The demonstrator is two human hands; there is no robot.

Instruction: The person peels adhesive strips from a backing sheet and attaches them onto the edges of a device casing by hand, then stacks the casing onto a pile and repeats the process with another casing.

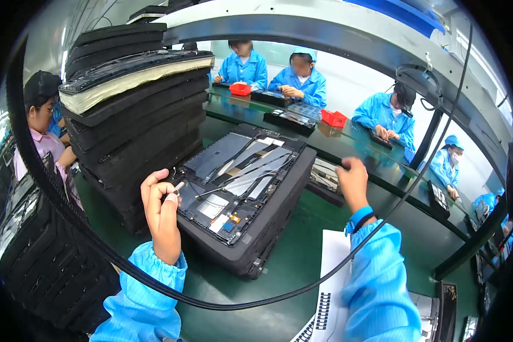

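In front of me a tablet-like device with its inside exposed (pixel 248 171) lies in the top black foam tray (pixel 256 228) of a short stack. Flat grey panels, dark cables and a small blue-and-orange part show inside it. At its left edge my left hand (pixel 164 219) is closed, pinching a small pale rod-like piece (pixel 179 187) between thumb and fingers. My right hand (pixel 354 183) is raised to the right of the tray, apart from the device. Its fingers are curled in, and whatever they may hold is hidden.
A tall stack of black foam trays (pixel 142 131) stands at the left. White printed sheets (pixel 333 262) lie under my right forearm. A black cable (pixel 256 306) loops across the front. Co-workers in blue sit beyond the bench, near red bins (pixel 333 118). A metal beam (pixel 302 28) spans overhead.
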